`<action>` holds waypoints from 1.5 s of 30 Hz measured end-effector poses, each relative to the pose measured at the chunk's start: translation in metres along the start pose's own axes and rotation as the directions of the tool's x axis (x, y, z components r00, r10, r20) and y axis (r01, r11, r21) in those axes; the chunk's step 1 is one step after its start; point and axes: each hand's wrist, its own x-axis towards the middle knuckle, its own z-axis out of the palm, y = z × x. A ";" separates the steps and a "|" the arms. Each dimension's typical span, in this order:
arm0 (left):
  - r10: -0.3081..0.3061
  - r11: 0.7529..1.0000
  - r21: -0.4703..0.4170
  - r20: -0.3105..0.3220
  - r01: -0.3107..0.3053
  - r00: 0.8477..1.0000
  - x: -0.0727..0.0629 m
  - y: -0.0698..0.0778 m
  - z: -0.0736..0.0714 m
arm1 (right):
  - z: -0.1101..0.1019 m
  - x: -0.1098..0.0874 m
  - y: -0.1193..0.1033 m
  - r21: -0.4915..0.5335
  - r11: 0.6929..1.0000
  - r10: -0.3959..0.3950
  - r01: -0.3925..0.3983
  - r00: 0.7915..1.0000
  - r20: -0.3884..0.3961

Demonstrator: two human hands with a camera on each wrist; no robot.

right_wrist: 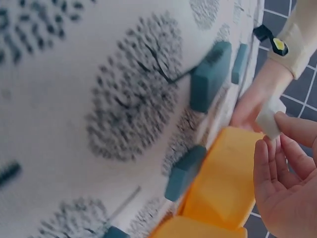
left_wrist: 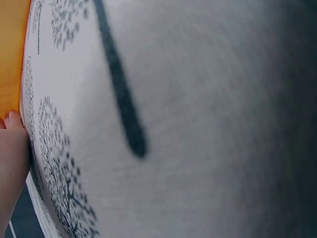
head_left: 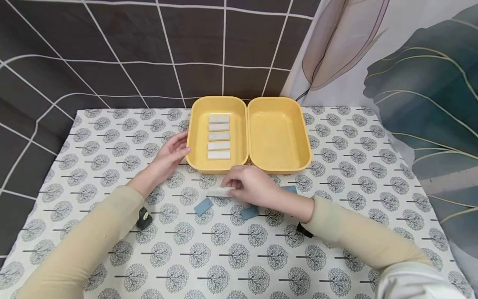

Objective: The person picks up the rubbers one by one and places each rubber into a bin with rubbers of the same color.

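1. Right hand (head_left: pixel 254 185): fingers pinching white block (head_left: pixel 217 192), centre of frame, above worktop (head_left: pixel 205 274).
2. Left hand (head_left: pixel 167 157): fingers extended, touching left yellow tray (head_left: pixel 218 168), left of centre.
3. Five pale blocks (head_left: pixel 219 136) inside that tray, upper centre.
4. Blue blocks (head_left: pixel 249 212) lie below, near centre.

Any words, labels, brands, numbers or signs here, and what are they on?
None that can be read.
Black wrist-worn device: its small yellow mark is too blurred to tell if it is writing.
White rectangular blocks, blue rectangular blocks, yellow rectangular trays: no writing shows.
White cloth with dark printed trees: only pictures.
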 end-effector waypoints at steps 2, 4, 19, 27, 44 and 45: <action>-0.001 1.000 -0.006 -0.002 0.001 1.000 0.000 0.000 0.000 | -0.005 0.002 -0.001 0.011 1.000 -0.001 0.001 1.000 0.000; 0.002 1.000 -0.006 -0.001 -0.002 1.000 0.001 0.000 0.000 | -0.010 0.005 -0.002 0.026 1.000 0.006 -0.006 1.000 -0.004; -0.001 1.000 -0.005 -0.002 0.001 1.000 0.001 0.001 -0.001 | -0.044 0.031 0.001 0.109 0.994 0.024 -0.011 0.992 -0.120; -0.002 1.000 -0.005 -0.006 0.002 1.000 0.001 0.000 0.000 | -0.039 0.050 0.014 0.061 0.996 0.067 -0.062 0.994 -0.082; -0.001 1.000 -0.011 -0.003 0.001 1.000 0.001 0.000 -0.001 | -0.033 0.082 0.028 -0.030 0.995 0.103 -0.100 0.990 0.100; -0.001 1.000 -0.012 -0.004 0.001 1.000 0.001 -0.001 -0.001 | -0.033 0.083 0.030 -0.035 0.995 0.100 -0.097 0.989 0.112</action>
